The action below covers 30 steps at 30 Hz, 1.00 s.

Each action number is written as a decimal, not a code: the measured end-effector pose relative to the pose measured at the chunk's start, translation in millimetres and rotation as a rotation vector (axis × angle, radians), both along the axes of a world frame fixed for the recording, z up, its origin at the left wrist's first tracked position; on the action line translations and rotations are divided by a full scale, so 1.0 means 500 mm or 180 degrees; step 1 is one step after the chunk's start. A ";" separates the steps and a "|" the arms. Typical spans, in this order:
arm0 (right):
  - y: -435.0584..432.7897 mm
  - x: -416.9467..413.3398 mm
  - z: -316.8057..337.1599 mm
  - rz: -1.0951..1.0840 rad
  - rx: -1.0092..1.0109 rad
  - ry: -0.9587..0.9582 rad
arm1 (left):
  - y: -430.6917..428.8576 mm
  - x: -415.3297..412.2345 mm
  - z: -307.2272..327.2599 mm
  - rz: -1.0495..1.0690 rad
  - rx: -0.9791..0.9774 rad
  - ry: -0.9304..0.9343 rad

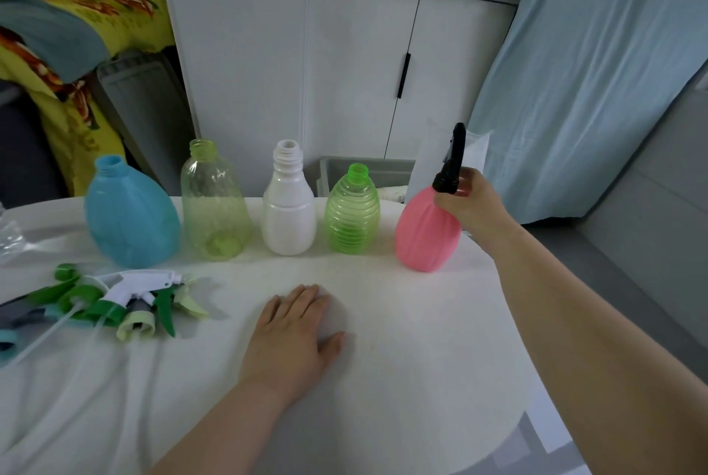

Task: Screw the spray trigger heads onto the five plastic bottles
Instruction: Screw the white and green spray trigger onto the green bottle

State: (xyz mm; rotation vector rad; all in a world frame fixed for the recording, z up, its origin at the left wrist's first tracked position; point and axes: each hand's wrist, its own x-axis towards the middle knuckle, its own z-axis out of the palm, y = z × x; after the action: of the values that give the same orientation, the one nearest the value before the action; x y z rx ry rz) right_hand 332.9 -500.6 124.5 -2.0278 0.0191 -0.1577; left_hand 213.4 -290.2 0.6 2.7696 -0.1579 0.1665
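Observation:
Several plastic bottles stand in a row on the white table (402, 340): a blue bottle (130, 214), a pale yellow-green bottle (214, 206), a white bottle (288, 214), a ribbed green bottle (352, 214) and a pink bottle (427, 233). The first four have bare necks. A black trigger head (452, 164) sits on the pink bottle's neck, and my right hand (469, 202) grips the bottle just below that head. My left hand (295, 332) rests flat on the table in front of the row. Loose trigger heads (126, 302) in green, white and yellow lie in a pile at the left.
A clear plastic bag (11, 237) lies at the table's left edge. Behind the table stand a white cabinet (364, 72), a grey bin (367, 170) and a light blue cloth (574, 91). The table's curved edge runs down the right side.

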 end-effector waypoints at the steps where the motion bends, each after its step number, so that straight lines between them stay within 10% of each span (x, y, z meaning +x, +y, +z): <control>1: -0.002 -0.003 -0.001 -0.0023 0.0061 -0.0012 | 0.000 0.000 0.001 0.0005 -0.0015 0.0024; 11: -0.033 -0.051 0.023 -0.0096 -0.0257 0.0106 | 0.005 -0.018 0.063 -0.0223 0.0180 0.0631; 23: 0.098 -0.178 0.030 -0.0864 -0.0128 -0.0618 | 0.208 -0.191 0.183 0.0282 -0.1206 -0.0887; 30: 0.326 -0.229 -0.019 0.0606 -0.0468 -0.0229 | 0.387 -0.244 0.132 0.1456 -0.0948 -0.1255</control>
State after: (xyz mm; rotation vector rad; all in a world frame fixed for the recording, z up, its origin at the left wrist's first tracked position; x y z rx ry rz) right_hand 218.5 -337.7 115.1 -2.1558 -0.2365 -0.1141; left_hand 91.5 -96.7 66.4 2.4018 0.3763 0.7842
